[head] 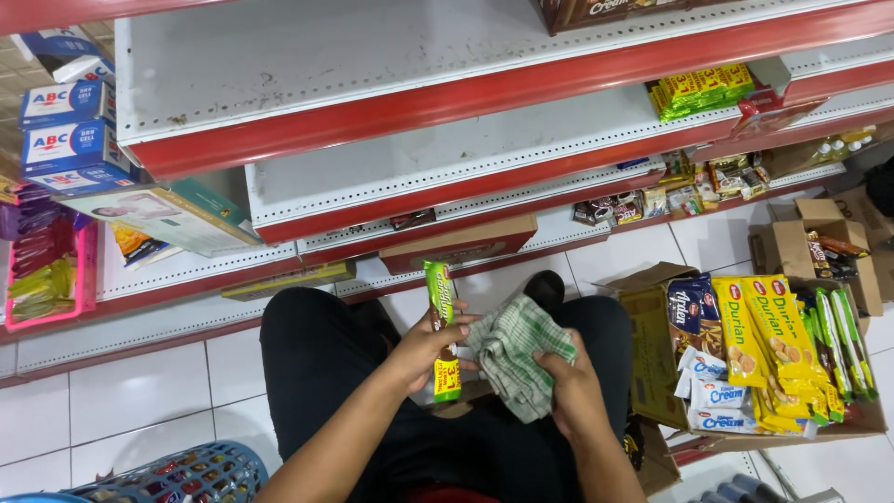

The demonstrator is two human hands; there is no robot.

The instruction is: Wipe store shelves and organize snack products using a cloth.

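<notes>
My left hand (424,345) grips a long green biscuit pack (443,321) with an orange end, held upright over my lap. My right hand (570,384) clutches a green-and-white checked cloth (515,349), which touches the pack's right side. Both hands are above my black trousers (317,363), and I am crouched in front of low red-and-white shelves (372,112).
An open cardboard box (652,326) at my right holds several yellow, blue and green biscuit packs. Another open carton (801,247) stands further right. A blue plastic basket (177,475) sits at the lower left on white floor tiles. A flat brown box (461,244) lies on the lowest shelf.
</notes>
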